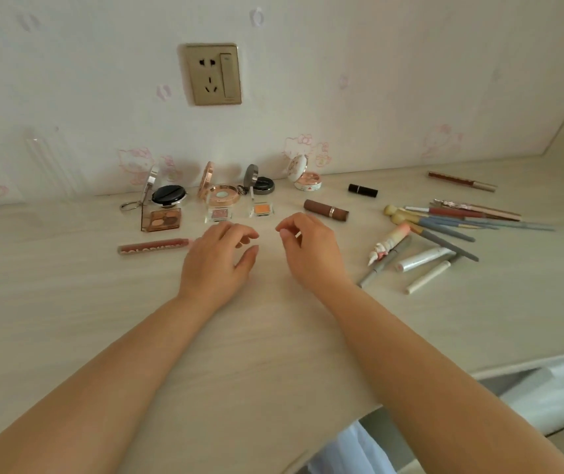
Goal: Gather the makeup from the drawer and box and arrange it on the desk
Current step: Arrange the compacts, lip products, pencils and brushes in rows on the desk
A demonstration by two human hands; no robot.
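Both hands are over the middle of the desk (pixel 68 319), holding nothing. The left hand (pixel 217 260) has loosely curled fingers and an empty grasp; the right hand (pixel 309 249) likewise, thumb and forefinger near each other but with nothing seen between them.

The makeup is on the desk. Just beyond the hands stand two small clear pans, pink (pixel 218 213) and orange (pixel 262 210). Open compacts (pixel 220 193) line the back edge. A lip gloss tube (pixel 154 246) lies beside the left hand, a brown lipstick (pixel 325 210) beyond the right, and loose brushes and pencils (pixel 445 227) lie in a pile toward the right edge.

Judgement: items are light and rigid. Open compacts are hinge-fragile, so take them by the base. Tubes will roll, so pinch them mid-barrel.

Drawer and box are not visible. Labels are unreadable. The pile's lower items are overlapped.
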